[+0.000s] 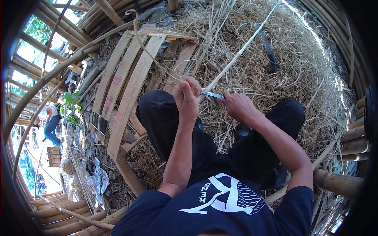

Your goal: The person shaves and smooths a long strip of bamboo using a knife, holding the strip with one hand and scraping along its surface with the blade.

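Strip (157, 61) sat pinched in our left hand (186, 96). Beside that strip, our right hand (239, 107) clenched the knife (213, 94), best angled shallow.

Rustic bamboo shelter (60, 27), open-sided, prob. an informal craft workshop. Poles (51, 53) form a loose lattice on the L; stacked bamboo (354, 145) lines the R. Daylight & a green plant (71, 107) show thru the L side, w/ another person (52, 122) beyond. Underfoot, a thick bed of straw-colored shavings (291, 88), w/ a long pale strip (227, 65), slatted wooden pallet (136, 96) & dark curved blade (267, 49). Small knife (212, 94) in R hand (238, 104) suggests handwork too.
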`<state>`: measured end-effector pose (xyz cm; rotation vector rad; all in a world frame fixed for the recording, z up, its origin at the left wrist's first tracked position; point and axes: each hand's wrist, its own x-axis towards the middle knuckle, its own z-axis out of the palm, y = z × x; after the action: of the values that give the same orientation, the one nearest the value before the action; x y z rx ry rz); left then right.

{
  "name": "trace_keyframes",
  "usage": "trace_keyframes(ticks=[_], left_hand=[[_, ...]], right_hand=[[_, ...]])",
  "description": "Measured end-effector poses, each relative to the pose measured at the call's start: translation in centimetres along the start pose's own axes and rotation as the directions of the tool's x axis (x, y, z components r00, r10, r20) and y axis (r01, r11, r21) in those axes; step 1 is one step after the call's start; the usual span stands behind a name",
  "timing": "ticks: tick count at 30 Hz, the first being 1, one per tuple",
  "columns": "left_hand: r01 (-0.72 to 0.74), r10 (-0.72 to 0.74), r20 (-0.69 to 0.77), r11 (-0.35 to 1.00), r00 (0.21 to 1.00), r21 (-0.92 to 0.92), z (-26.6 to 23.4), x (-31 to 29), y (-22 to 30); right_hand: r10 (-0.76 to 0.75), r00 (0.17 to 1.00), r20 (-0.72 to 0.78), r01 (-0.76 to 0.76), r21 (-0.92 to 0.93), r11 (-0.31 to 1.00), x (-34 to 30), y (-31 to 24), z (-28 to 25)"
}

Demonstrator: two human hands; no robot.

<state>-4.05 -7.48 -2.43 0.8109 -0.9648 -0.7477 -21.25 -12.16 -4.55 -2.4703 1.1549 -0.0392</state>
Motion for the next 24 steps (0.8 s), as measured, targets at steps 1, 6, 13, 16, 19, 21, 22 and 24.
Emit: trace_keyframes(ticks=[1,6,13,16,19,21,22,24], left_hand=[[0.032,-0.031,0.015,0.999,0.999,-0.017,-0.2,-0.2,0.2],[0.138,-0.137,0.022,0.988,0.99,-0.064,0.3,-1.1,1.4],[0.18,-0.183,-0.028,0.979,0.983,-0.094,0.5,-1.7,2.3],[0.228,-0.235,-0.094,0.97,0.967,-0.08,0.4,-2.8,2.5],[0.265,-0.283,-0.161,0.956,0.945,-0.126,0.0,-3.5,3.1],[0.301,-0.329,-0.168,0.938,0.929,-0.172,-0.4,-4.2,3.2],[0.299,-0.327,-0.179,0.94,0.928,-0.166,-0.5,-4.4,3.1],[0.307,-0.336,-0.175,0.936,0.926,-0.172,-0.7,-4.8,3.5]], right_hand=[[0.002,1.0,-0.004,-0.002,-0.002,1.0,0.3,0.2,0.0],[-0.104,0.993,-0.05,0.105,0.008,0.994,1.8,2.1,0.5],[-0.078,0.996,-0.04,0.079,0.02,0.997,1.9,2.1,0.8],[-0.107,0.992,-0.067,0.105,-0.025,0.994,2.4,2.9,0.5],[-0.128,0.99,-0.062,0.124,-0.075,0.989,2.9,3.6,0.5],[-0.145,0.987,-0.064,0.139,-0.088,0.986,3.1,3.8,0.5],[-0.143,0.988,-0.065,0.138,-0.088,0.987,3.2,3.8,0.4],[-0.167,0.983,-0.069,0.159,-0.111,0.981,3.1,3.7,-0.3]])
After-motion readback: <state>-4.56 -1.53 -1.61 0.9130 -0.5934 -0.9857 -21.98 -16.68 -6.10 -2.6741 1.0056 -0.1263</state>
